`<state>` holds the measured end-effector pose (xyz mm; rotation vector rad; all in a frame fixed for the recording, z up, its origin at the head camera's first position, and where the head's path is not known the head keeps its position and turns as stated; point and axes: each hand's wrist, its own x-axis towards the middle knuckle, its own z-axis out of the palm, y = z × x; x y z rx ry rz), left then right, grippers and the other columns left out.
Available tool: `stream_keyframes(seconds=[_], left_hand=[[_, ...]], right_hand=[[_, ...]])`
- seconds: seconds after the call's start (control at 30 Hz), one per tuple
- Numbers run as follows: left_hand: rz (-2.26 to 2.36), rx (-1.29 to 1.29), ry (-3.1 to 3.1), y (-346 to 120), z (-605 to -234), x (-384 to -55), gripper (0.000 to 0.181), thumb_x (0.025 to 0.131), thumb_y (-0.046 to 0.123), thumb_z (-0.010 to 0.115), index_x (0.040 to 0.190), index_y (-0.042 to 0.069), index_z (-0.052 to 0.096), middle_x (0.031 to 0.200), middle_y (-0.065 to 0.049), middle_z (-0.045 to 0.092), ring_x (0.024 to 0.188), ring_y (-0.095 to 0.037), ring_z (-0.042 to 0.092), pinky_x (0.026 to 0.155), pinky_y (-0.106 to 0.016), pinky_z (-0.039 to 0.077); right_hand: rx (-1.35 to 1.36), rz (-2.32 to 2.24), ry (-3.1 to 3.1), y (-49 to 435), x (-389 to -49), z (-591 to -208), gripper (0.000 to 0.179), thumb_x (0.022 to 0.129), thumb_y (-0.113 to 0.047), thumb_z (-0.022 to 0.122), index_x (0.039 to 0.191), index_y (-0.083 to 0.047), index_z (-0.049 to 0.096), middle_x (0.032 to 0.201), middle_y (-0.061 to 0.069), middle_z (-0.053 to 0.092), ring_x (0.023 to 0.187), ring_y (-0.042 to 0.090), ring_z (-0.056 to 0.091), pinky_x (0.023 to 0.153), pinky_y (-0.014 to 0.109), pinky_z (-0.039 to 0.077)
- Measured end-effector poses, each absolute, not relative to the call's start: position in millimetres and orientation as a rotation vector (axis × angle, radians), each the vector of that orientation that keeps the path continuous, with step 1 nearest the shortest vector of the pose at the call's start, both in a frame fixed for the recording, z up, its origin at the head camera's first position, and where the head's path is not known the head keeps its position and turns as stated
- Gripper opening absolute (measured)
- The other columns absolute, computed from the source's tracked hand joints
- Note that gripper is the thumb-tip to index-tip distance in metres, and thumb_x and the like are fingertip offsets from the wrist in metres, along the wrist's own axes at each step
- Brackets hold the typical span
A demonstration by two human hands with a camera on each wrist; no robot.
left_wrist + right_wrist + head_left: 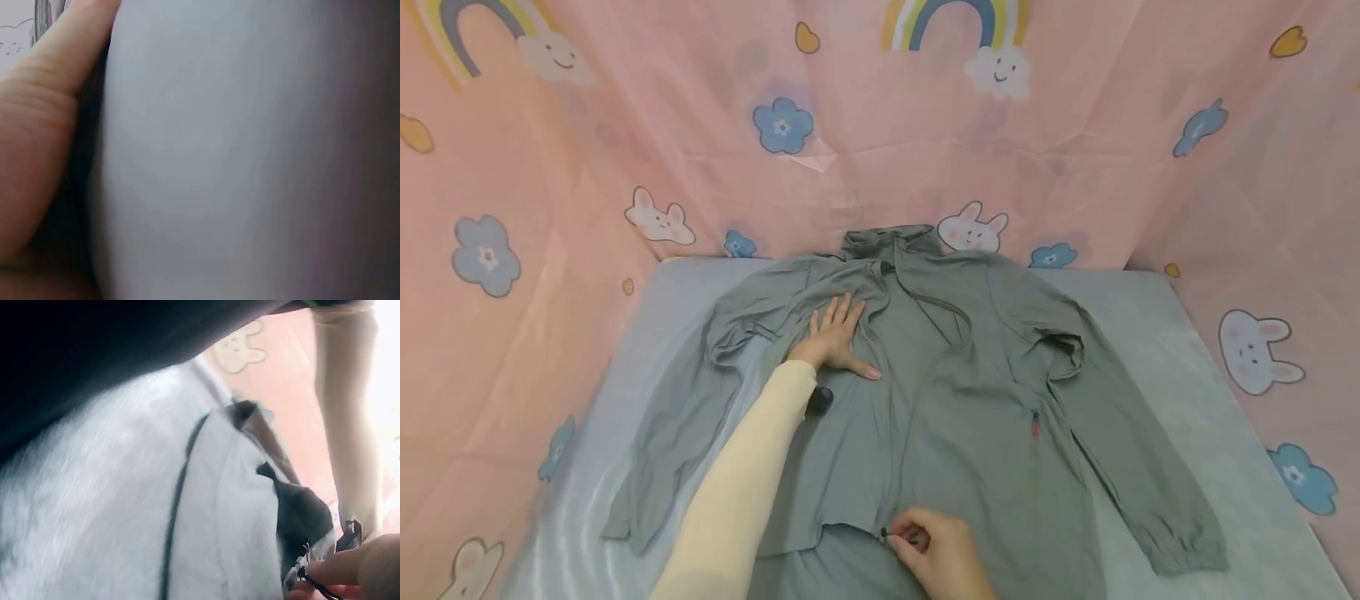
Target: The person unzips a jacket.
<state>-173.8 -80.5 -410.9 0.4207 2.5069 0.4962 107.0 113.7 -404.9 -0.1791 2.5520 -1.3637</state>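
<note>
A grey-green jacket [977, 450] lies spread front side up, its collar at the far end and both sleeves out to the sides. My left hand [835, 337] presses on the chest beside the front opening, fingers spread. Close fabric and part of that hand [37, 137] fill the left wrist view. Down at the bottom hem, my right hand [940, 550] pinches a thin black drawcord by a small dark toggle [883, 533]. The cord [325, 591] also shows between the fingers in the right wrist view.
The jacket lies on a pale blue-grey covered table [1150, 333]. Pink printed curtains [865, 175] enclose the back and sides. A red zipper pull [1035, 427] hangs on the jacket's right side. A black round device [820, 402] sits under the left wrist.
</note>
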Motion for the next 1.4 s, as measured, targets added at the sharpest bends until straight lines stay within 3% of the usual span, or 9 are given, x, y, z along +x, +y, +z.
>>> stream_keyframes(seconds=[0.17,0.4,0.6,0.77,1.17,1.4], left_hand=[[0.49,0.419,2.5,-81,-410,-175,0.134,0.069,0.064,0.081,0.161,0.022,-0.007,0.167,-0.005,-0.022,0.155,-0.029,-0.02,0.124,-0.06,-0.011],[0.463,0.412,2.507,-80,-412,-178,0.134,0.07,0.064,0.08,0.16,0.024,-0.009,0.166,-0.004,-0.023,0.155,-0.028,-0.021,0.124,-0.06,-0.011],[0.486,0.427,2.487,-79,-410,-178,0.136,0.066,0.068,0.08,0.161,0.024,-0.008,0.166,-0.003,-0.023,0.155,-0.027,-0.021,0.124,-0.059,-0.012],[0.506,0.424,2.479,-79,-411,-181,0.138,0.064,0.073,0.078,0.16,0.025,-0.008,0.166,-0.003,-0.024,0.155,-0.027,-0.021,0.123,-0.06,-0.013],[0.479,0.465,2.477,-85,-416,-183,0.135,0.069,0.063,0.082,0.161,0.022,-0.008,0.166,-0.005,-0.024,0.155,-0.029,-0.022,0.124,-0.06,-0.011],[0.437,0.504,2.479,-92,-410,-174,0.133,0.07,0.065,0.08,0.16,0.026,-0.009,0.166,-0.003,-0.024,0.155,-0.028,-0.021,0.125,-0.059,-0.01]], right_hand=[[0.021,-1.5,2.217,119,100,-404,0.015,0.083,-0.014,0.079,0.082,-0.005,0.068,0.069,0.003,0.067,0.051,0.002,0.052,0.047,0.022,0.047],[0.021,-1.476,2.084,122,91,-398,0.013,0.079,-0.006,0.08,0.085,0.0,0.07,0.067,0.005,0.07,0.051,0.01,0.061,0.045,0.022,0.051],[-0.101,-1.404,2.241,123,97,-402,0.006,0.08,-0.008,0.08,0.078,-0.007,0.074,0.066,0.0,0.069,0.053,0.001,0.057,0.049,0.021,0.05],[-0.324,-1.404,2.298,129,102,-407,0.011,0.08,-0.004,0.079,0.073,-0.01,0.074,0.063,-0.001,0.067,0.052,-0.007,0.052,0.048,0.018,0.049],[-0.326,-1.454,2.163,134,95,-408,0.006,0.082,-0.013,0.08,0.079,-0.011,0.076,0.068,0.002,0.07,0.055,-0.003,0.057,0.051,0.02,0.052],[-0.375,-1.49,2.129,143,88,-407,0.012,0.082,-0.021,0.08,0.086,-0.01,0.076,0.072,0.005,0.071,0.056,-0.003,0.056,0.052,0.021,0.052]])
